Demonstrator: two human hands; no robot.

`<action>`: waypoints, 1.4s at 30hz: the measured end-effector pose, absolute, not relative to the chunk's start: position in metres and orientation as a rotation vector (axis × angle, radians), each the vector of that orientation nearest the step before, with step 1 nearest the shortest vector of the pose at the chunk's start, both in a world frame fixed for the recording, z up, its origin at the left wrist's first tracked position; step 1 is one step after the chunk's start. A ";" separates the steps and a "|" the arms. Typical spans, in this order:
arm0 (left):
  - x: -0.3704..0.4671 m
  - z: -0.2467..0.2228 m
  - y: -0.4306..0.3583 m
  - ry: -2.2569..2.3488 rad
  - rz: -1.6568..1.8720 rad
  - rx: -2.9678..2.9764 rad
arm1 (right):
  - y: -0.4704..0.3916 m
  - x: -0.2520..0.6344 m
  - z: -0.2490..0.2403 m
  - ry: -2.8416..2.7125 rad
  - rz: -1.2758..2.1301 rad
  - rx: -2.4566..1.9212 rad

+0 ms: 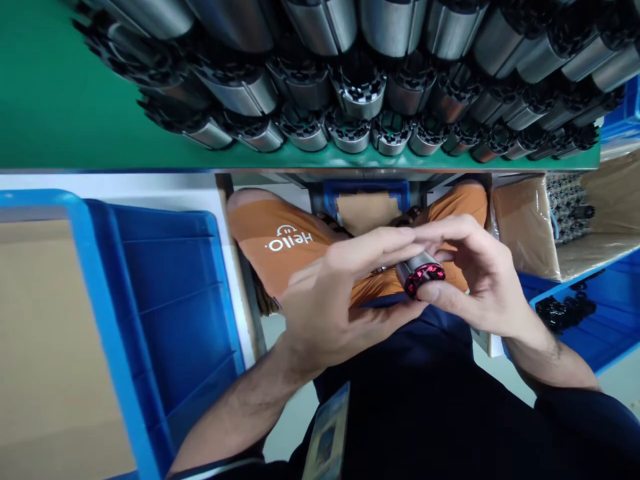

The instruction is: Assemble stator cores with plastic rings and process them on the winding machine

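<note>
Between both hands, above my lap, is a small metal motor stator (413,264), a cylinder with a dark slotted end ring that shows pinkish-red inside. My left hand (333,293) has its fingers along the far side and its thumb by the near end of the stator. Curled around the other side, my right hand (475,273) presses its thumb at the ring's edge. The far fingertips of both hands meet over the stator and partly hide it.
Rows of similar stators (305,133) stand on the green table (45,100) ahead. To the left sit blue crates (175,280). At right, a lined box (525,227) holds many metal parts, above a blue bin (605,327) with black pieces. Another blue bin (367,185) is under the table.
</note>
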State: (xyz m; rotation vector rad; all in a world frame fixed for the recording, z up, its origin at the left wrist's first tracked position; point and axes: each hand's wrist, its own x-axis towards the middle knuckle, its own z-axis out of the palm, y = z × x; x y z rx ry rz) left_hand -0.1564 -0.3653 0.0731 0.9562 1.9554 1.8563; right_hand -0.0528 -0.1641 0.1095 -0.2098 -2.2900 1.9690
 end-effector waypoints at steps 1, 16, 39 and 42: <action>-0.157 0.072 -0.366 2.007 1.829 1.056 | -0.162 -0.054 0.111 -2.317 1.865 -0.189; -0.165 0.086 -0.370 2.463 1.670 1.109 | -0.171 -0.046 0.102 -2.152 1.693 -0.100; -0.159 0.065 -0.338 2.313 1.774 1.076 | -0.213 -0.043 0.077 -1.658 2.180 -0.640; -0.158 0.063 -0.342 2.316 1.662 1.127 | -0.210 -0.043 0.077 -1.668 2.174 -0.661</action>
